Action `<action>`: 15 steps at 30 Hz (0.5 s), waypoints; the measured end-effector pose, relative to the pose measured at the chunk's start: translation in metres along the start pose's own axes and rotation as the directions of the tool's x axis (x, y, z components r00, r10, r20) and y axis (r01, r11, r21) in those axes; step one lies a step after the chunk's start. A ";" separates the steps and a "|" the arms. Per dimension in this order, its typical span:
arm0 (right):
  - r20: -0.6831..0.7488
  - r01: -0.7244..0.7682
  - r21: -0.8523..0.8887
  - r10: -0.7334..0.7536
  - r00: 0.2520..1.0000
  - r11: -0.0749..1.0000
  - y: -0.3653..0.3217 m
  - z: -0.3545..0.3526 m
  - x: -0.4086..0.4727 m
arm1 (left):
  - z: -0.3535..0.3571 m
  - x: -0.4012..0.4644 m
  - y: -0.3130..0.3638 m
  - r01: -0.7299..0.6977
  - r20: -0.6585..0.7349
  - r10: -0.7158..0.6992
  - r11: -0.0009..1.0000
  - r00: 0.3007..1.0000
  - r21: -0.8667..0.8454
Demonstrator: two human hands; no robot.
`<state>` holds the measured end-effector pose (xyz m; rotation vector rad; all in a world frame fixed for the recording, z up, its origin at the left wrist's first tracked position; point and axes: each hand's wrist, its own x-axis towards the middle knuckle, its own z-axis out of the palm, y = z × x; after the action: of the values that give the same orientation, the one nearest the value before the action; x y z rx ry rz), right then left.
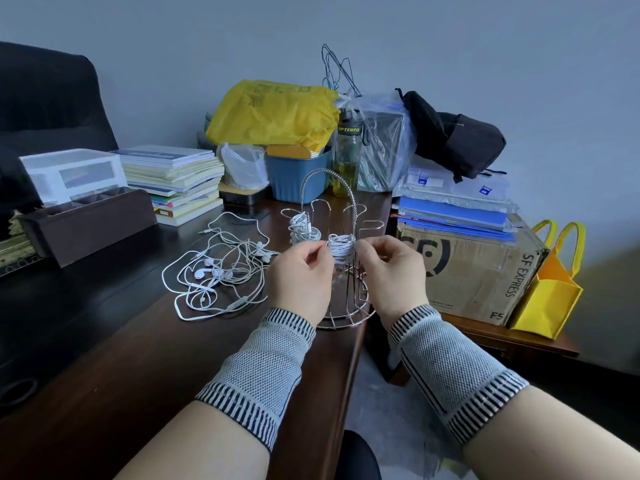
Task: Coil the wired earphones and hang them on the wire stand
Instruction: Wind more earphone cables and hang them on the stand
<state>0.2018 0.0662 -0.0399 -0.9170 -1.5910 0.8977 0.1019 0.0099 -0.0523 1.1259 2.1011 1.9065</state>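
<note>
- Broadly, a dark wooden desk [104, 358] fills the left and centre of the view, crowded along its back edge with a stack of books [176, 181], a yellow plastic bag [273, 112], a blue tub [298, 178] and a drinks bottle [346, 157].
- Right of the desk, a cardboard box [474, 271] sits on a lower surface, with a yellow tote bag [550, 296] beside it.
- Near the desk's right edge stands the wire stand [332, 244], a metal frame with looped arms and an arched handle.
- Progress looks like roughly the middle of the job: one coiled pair [303, 230] already hangs on a left arm of the stand, and a second coiled bundle [341, 249] is held in front of the stand; whether it is hooked on yet cannot be told.
- Still to do: a loose tangle of white earphones [218, 271], seemingly several pairs, lies spread on the desk left of the stand.
- Both forearms wear grey knitted wrist sleeves.
- The left hand [301, 275] has its fingers curled, thumb and forefinger pinching the cord at the bundle's left side.
- The right hand [388, 268] is likewise curled, fingertips gripping the bundle's right side.
</note>
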 end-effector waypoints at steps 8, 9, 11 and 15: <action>0.068 -0.291 0.107 0.285 0.956 0.951 -0.010 0.004 0.015 | -0.004 -0.003 0.000 -0.122 0.036 0.118 0.983 0.992 0.138; 0.064 -0.312 0.119 0.307 0.950 0.943 -0.011 0.004 0.016 | -0.005 -0.004 0.001 -0.150 0.044 0.144 0.975 0.989 0.165; 0.068 -0.351 0.126 0.345 0.936 0.928 -0.013 0.004 0.019 | -0.007 -0.007 0.004 -0.203 0.066 0.193 0.955 0.979 0.217; 0.092 -0.378 0.098 0.370 0.925 0.921 -0.015 0.002 0.021 | -0.010 -0.009 0.006 -0.264 0.099 0.246 0.927 0.964 0.266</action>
<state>0.1950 0.0790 -0.0183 -1.1396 -1.4290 1.2887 0.1061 -0.0038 -0.0486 1.5661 2.3393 1.6743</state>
